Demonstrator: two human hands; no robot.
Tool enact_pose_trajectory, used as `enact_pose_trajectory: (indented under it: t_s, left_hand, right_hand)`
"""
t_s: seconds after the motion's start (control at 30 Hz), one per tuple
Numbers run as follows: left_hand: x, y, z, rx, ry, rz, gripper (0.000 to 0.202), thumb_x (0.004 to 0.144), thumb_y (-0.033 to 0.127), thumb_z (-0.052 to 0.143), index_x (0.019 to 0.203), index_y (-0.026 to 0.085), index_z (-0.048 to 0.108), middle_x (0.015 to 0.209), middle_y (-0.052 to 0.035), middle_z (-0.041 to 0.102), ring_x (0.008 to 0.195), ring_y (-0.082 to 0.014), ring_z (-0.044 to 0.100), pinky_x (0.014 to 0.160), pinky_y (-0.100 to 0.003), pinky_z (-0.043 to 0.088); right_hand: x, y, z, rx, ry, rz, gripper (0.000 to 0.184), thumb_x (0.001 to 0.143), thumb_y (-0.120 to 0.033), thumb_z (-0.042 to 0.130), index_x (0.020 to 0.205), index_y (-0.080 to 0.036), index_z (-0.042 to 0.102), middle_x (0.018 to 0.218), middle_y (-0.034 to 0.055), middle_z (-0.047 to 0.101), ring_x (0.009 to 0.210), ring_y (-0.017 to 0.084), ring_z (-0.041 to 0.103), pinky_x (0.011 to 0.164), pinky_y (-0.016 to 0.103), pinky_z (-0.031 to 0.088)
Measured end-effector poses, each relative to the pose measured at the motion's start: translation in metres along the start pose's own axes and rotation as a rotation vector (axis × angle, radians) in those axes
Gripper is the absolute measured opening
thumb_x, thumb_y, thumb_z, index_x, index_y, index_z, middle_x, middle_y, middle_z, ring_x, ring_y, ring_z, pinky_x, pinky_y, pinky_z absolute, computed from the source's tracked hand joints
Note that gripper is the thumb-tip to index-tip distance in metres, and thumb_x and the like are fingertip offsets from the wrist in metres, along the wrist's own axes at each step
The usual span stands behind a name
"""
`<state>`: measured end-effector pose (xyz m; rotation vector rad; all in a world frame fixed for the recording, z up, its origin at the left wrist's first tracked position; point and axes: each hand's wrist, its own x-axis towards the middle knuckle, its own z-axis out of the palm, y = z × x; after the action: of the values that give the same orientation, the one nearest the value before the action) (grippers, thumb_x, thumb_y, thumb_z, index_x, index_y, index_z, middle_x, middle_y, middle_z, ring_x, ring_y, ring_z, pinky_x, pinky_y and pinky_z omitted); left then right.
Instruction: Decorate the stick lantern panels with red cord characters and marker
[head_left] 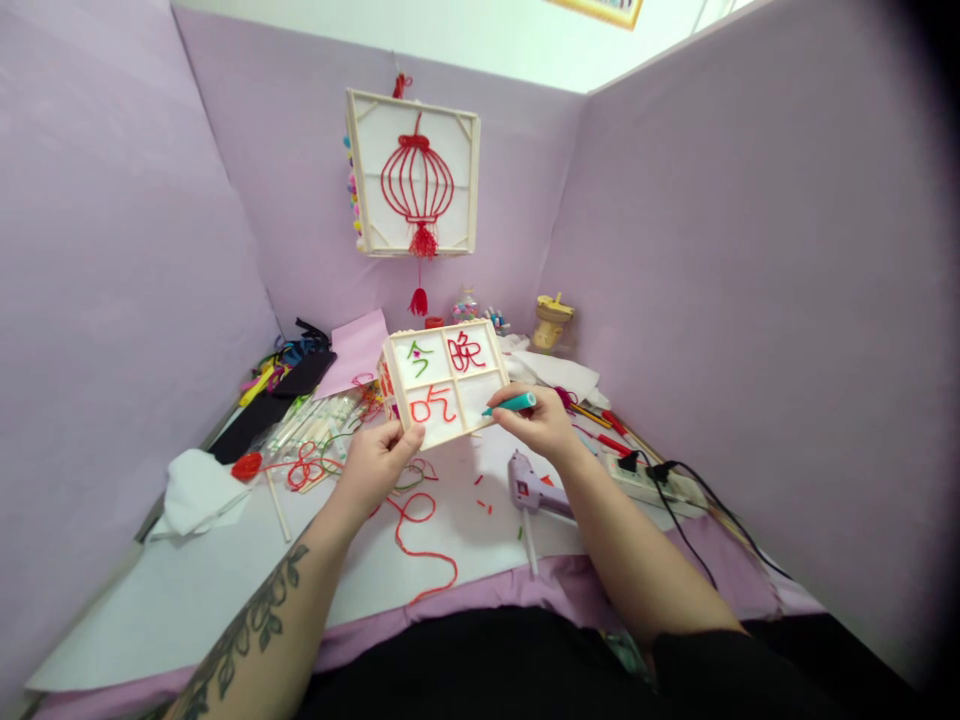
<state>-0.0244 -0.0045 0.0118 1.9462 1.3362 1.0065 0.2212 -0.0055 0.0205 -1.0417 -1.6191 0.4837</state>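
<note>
My left hand (382, 460) grips the lower left corner of a wooden-framed box lantern (450, 380), tilted above the table. Its front is split into four white panes. Three panes bear characters in green, dark red and orange-red; the lower right pane looks blank white. In my right hand (536, 425) is a teal marker (511, 404), held like a pen with its tip at the lower right pane. Whether the tip touches the pane I cannot tell. Part of a red decoration shows on the box's left side.
A purple glue gun (536, 488) lies under my right forearm, near a power strip (652, 480) with black cables. Red yarn (424, 540) curls over the white tabletop. A finished-looking lantern (416, 180) hangs ahead. Left are black strips, wrapped sticks (311, 425) and white cloth (202, 490).
</note>
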Motion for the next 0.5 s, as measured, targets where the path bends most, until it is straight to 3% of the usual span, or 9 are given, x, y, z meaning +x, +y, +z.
enact_pose_trajectory:
  t_s: [0.1, 0.27, 0.33, 0.4, 0.43, 0.5]
  left_hand:
    - [0.000, 0.000, 0.000, 0.001, 0.004, -0.005, 0.046, 0.081, 0.057, 0.045, 0.056, 0.019, 0.044, 0.050, 0.0036, 0.039, 0.051, -0.0115, 0.040, 0.051, -0.024, 0.029]
    - [-0.001, 0.001, -0.001, -0.007, 0.014, 0.000, 0.045, 0.081, 0.056, 0.045, 0.056, 0.019, 0.043, 0.052, 0.0036, 0.039, 0.052, -0.0112, 0.039, 0.052, -0.023, 0.030]
    - [0.000, 0.001, -0.002, 0.000, 0.024, -0.004, 0.044, 0.080, 0.056, 0.046, 0.056, 0.019, 0.043, 0.052, 0.0034, 0.039, 0.052, -0.0112, 0.039, 0.052, -0.023, 0.030]
    - [0.000, 0.001, -0.003, 0.008, 0.032, -0.008, 0.044, 0.078, 0.056, 0.047, 0.055, 0.019, 0.043, 0.051, 0.0032, 0.039, 0.053, -0.0116, 0.039, 0.051, -0.023, 0.031]
    - [0.001, 0.001, -0.003, 0.011, 0.035, -0.006, 0.044, 0.078, 0.056, 0.047, 0.055, 0.019, 0.044, 0.051, 0.0030, 0.040, 0.053, -0.0119, 0.039, 0.051, -0.024, 0.031]
    - [0.001, 0.000, -0.004, 0.016, 0.039, 0.006, 0.044, 0.078, 0.056, 0.047, 0.055, 0.019, 0.045, 0.052, 0.0023, 0.043, 0.054, -0.0127, 0.041, 0.052, -0.024, 0.033]
  right_hand:
    - [0.000, 0.007, -0.007, 0.052, 0.083, 0.028, 0.006, 0.064, -0.024, 0.064, 0.067, -0.020, 0.067, 0.057, -0.0015, 0.057, 0.051, 0.012, 0.046, 0.050, 0.027, 0.035]
    - [-0.010, 0.015, -0.020, 0.303, 0.530, 0.043, 0.006, 0.071, -0.026, 0.061, 0.074, -0.021, 0.062, 0.052, -0.0047, 0.044, 0.044, 0.010, 0.037, 0.045, 0.026, 0.029]
    - [-0.021, 0.004, -0.017, 0.320, 0.616, 0.083, 0.009, 0.075, -0.027, 0.060, 0.083, -0.023, 0.060, 0.048, -0.0074, 0.036, 0.040, 0.010, 0.032, 0.042, 0.025, 0.026]
    - [-0.037, -0.017, -0.004, 0.330, 0.576, 0.133, 0.014, 0.079, -0.030, 0.061, 0.091, -0.024, 0.057, 0.050, -0.0068, 0.040, 0.040, 0.011, 0.039, 0.041, 0.025, 0.029]
    - [-0.046, -0.030, 0.005, 0.389, 0.492, 0.161, 0.017, 0.082, -0.034, 0.060, 0.096, -0.026, 0.054, 0.052, -0.0056, 0.047, 0.043, 0.013, 0.046, 0.041, 0.025, 0.034]
    - [-0.068, -0.058, 0.027, 0.631, 0.151, 0.217, 0.024, 0.088, -0.050, 0.054, 0.097, -0.029, 0.048, 0.065, -0.0014, 0.064, 0.046, 0.014, 0.055, 0.042, 0.025, 0.041]
